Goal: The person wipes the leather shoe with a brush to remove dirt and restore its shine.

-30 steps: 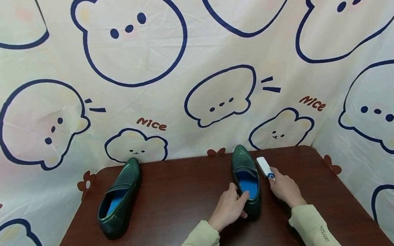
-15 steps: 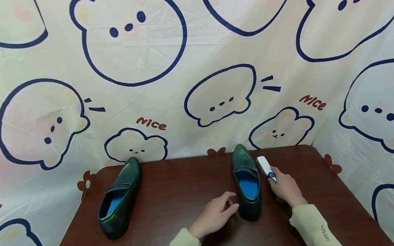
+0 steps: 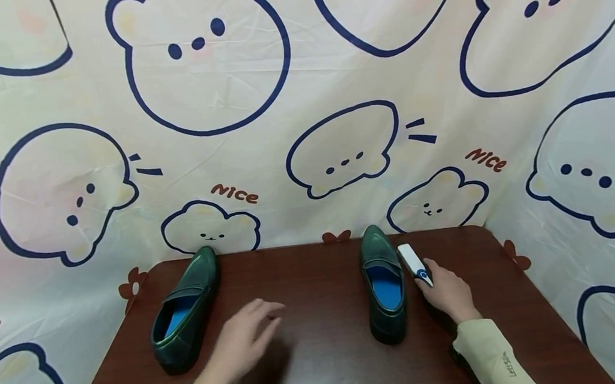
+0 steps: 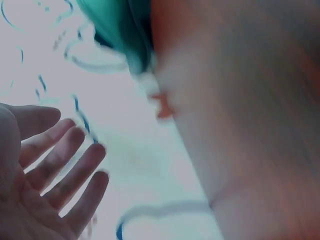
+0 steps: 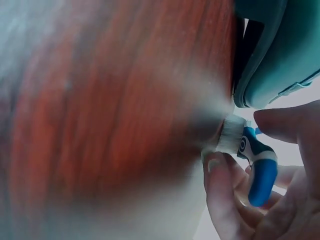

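Observation:
My right hand [image 3: 448, 289] holds a small brush [image 3: 411, 260] beside the right green loafer [image 3: 378, 249], low at the table. In the right wrist view the brush shows white bristles [image 5: 231, 134] and a blue curved handle [image 5: 263, 180] among my fingers. My left hand [image 3: 240, 342] is in the air with nothing in it, its fingers loosely extended, between the two shoes and closer to the left green loafer [image 3: 200, 276]. Both loafers have blue insoles and point toward the back edge. The left wrist view is blurred, with part of a green shoe [image 4: 117, 25] at its top.
The dark brown wooden table [image 3: 303, 276] reaches back to a pale cloth backdrop [image 3: 261, 159] printed with cartoon bears. That cloth also closes in both sides. The loafers' toes lie close to the table's back edge.
My left hand has let go of the right loafer's opening and swung left across the table toward the other loafer. The right hand with the brush and both shoes have stayed nearly still.

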Available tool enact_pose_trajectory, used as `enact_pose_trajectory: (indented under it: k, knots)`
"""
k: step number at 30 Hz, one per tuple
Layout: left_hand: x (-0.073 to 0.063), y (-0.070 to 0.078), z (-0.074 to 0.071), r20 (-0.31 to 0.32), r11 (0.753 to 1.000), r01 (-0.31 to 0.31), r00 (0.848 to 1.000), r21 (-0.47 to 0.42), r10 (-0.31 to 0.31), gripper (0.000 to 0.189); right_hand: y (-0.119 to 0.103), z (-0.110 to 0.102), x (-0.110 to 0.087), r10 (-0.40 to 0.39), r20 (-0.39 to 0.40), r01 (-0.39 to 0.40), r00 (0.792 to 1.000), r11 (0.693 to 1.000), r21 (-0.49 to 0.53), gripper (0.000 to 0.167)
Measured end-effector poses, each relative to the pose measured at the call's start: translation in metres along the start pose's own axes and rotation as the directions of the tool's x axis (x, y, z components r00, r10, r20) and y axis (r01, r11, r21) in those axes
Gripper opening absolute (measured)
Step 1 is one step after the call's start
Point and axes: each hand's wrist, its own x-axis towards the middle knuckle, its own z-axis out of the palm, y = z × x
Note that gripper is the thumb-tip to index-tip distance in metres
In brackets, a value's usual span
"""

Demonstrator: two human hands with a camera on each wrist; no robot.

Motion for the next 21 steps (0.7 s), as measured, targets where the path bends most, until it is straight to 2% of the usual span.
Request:
enact_pose_trajectory:
  k: [2,5,7,9,11,13,16,18,21]
  knots:
    - [-0.007,-0.016,-0.017,-0.089,0.995,0.017,0.996,0.102,-0.008,0.022,0.0,-0.002,0.0,0.003,-0.014,-0.004,1.0,1.0,-0.016,0.067]
    - [-0.02,-0.042,-0.041,-0.22,0.972,0.044,0.975,0.231,0.009,0.024,0.001,-0.003,0.0,0.014,-0.028,-0.014,1.0,1.0,-0.023,0.069]
    - [-0.029,-0.06,-0.053,-0.282,0.956,0.093,0.959,0.277,-0.012,0.027,0.001,-0.004,0.001,0.017,-0.039,-0.018,0.999,1.0,-0.02,0.071]
    - [-0.038,-0.076,-0.063,-0.314,0.94,0.158,0.948,0.303,-0.058,0.033,0.002,-0.005,0.001,0.02,-0.052,-0.021,0.998,1.0,-0.013,0.073]
    - [-0.045,-0.09,-0.069,-0.319,0.926,0.221,0.94,0.304,-0.12,0.039,0.002,-0.005,0.0,0.021,-0.064,-0.021,0.998,1.0,-0.005,0.074]
    - [-0.05,-0.101,-0.072,-0.295,0.917,0.255,0.941,0.306,-0.163,0.043,0.003,-0.006,0.0,0.021,-0.073,-0.021,0.997,1.0,0.004,0.076]
    - [-0.055,-0.112,-0.07,-0.246,0.915,0.257,0.952,0.312,-0.184,0.045,0.002,-0.007,0.0,0.022,-0.07,-0.021,0.997,1.0,0.013,0.079]
    - [-0.057,-0.116,-0.067,-0.218,0.915,0.242,0.96,0.323,-0.177,0.044,0.0,-0.007,0.001,0.02,-0.06,-0.019,0.998,1.0,0.016,0.081]
    - [-0.059,-0.119,-0.063,-0.185,0.907,0.243,0.964,0.343,-0.189,0.042,-0.002,-0.004,0.002,0.026,-0.04,-0.024,0.999,0.999,0.028,0.081]
